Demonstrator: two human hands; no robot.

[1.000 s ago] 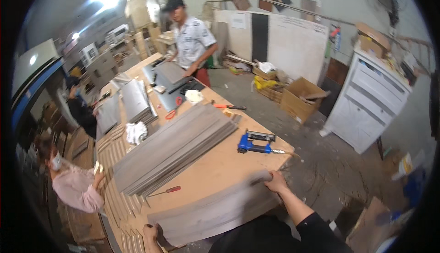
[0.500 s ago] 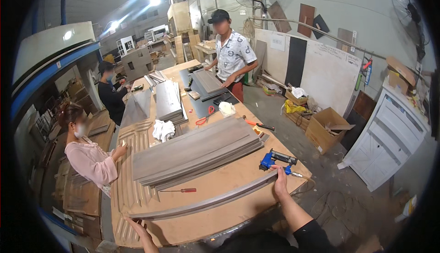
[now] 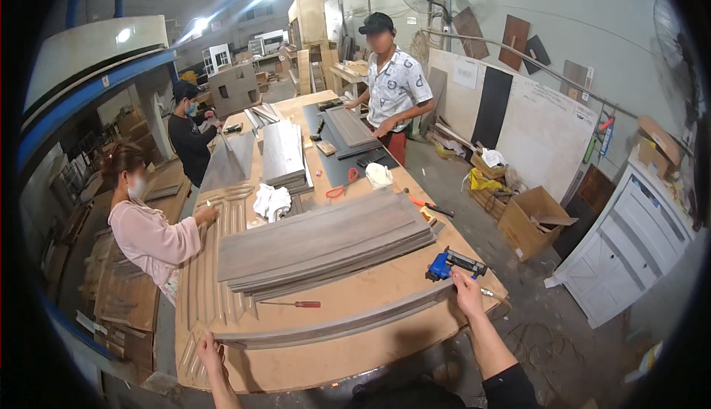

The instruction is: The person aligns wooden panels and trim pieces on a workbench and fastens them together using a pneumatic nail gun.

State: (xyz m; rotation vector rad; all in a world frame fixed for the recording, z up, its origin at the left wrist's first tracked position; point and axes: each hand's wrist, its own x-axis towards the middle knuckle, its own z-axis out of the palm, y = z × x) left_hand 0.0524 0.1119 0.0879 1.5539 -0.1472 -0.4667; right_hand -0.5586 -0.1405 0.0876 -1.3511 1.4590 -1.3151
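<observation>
A long, narrow grey wooden board [image 3: 341,325] stretches across the near side of the table, bowed by the lens. My left hand [image 3: 212,355] has its fingers closed at the board's left end. At the opposite end, my right hand [image 3: 467,295] is closed on the board's tip, right beside a blue and black nail gun [image 3: 453,264] lying on the tabletop. Beyond the board is a stack of wide grey wooden panels [image 3: 326,242]. A red-handled screwdriver [image 3: 305,304] rests between the stack and the board.
Thin wooden strips [image 3: 198,276] lie along the left of the table [image 3: 311,368]. Farther up are a white cloth [image 3: 272,201], red scissors [image 3: 343,184] and a hammer [image 3: 429,206]. A person in pink [image 3: 152,231], one in black [image 3: 189,138] and one in a patterned shirt [image 3: 392,87] stand around it.
My left hand has gone from stretched fingers to closed on the board's end. My right hand's fingers have curled round the other end. The whole view has shifted slightly.
</observation>
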